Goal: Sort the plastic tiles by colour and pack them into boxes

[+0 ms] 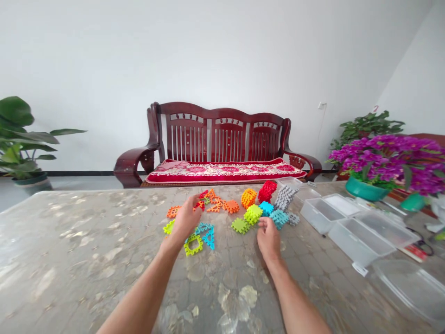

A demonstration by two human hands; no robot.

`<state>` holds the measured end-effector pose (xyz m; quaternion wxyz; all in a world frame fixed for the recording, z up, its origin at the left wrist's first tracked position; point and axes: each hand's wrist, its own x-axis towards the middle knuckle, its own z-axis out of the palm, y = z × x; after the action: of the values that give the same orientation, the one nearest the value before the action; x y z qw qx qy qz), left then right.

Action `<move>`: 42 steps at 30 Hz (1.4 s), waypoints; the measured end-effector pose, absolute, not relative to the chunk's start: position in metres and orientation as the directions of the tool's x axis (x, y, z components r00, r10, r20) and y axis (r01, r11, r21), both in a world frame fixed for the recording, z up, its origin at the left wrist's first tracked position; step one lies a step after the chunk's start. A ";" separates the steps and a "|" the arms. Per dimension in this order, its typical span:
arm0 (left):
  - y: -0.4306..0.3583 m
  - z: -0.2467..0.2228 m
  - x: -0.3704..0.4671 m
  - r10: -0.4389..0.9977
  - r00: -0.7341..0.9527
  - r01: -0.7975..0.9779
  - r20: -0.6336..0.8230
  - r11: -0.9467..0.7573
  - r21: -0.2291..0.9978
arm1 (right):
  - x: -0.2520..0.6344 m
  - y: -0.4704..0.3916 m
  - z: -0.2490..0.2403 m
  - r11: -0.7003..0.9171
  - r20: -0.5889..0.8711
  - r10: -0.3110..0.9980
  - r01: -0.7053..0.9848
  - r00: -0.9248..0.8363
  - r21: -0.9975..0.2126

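Observation:
My left hand [188,218] reaches over the loose plastic interlocking tiles on the left. Its thumb and fingers are closed about a red tile [200,204], partly hidden by them. Orange tiles [216,204], a lime-green square frame tile [193,245] and a blue triangular frame tile [209,237] lie around that hand. My right hand [269,237] rests low over the table, its fingers loosely bent and no tile visible in them. Just beyond it are lime-green tiles [253,214] and teal tiles [279,218]. Stacks of orange [248,198], red [267,191] and grey tiles [285,197] stand behind.
Clear plastic boxes [361,241] and a transparent lid [410,283] occupy the right side of the patterned table [104,260]. Purple flowers in a green pot [366,188] stand at the back right. Beyond the table is a wooden bench [229,134].

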<state>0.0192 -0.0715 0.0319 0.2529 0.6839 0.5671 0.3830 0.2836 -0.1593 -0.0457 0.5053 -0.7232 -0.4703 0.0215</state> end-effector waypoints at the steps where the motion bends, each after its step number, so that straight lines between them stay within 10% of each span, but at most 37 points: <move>1: -0.071 0.027 0.000 0.973 -0.028 0.590 0.230 -0.170 0.789 | 0.283 -0.159 -0.046 -0.034 0.447 0.702 0.652 0.555 -0.757; 10: -0.091 -0.014 -0.077 0.897 -0.409 0.589 0.169 0.118 0.800 | 0.284 -0.157 -0.051 0.077 0.497 0.716 0.652 0.490 -0.754; 28: -0.081 -0.011 -0.078 0.956 -0.272 0.675 0.112 0.107 0.730 | 0.165 -0.155 -0.008 0.293 0.369 0.925 0.786 -0.089 -0.544; 42: -0.078 -0.010 -0.079 0.965 -0.256 0.725 0.061 0.150 0.672 | 0.128 -0.124 0.005 0.042 0.188 0.982 0.959 0.012 -0.282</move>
<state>-0.0786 -0.0778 -0.0101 0.1974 0.5770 0.7322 0.3034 0.1283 -0.1241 0.0046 0.1685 -0.6912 -0.7019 0.0348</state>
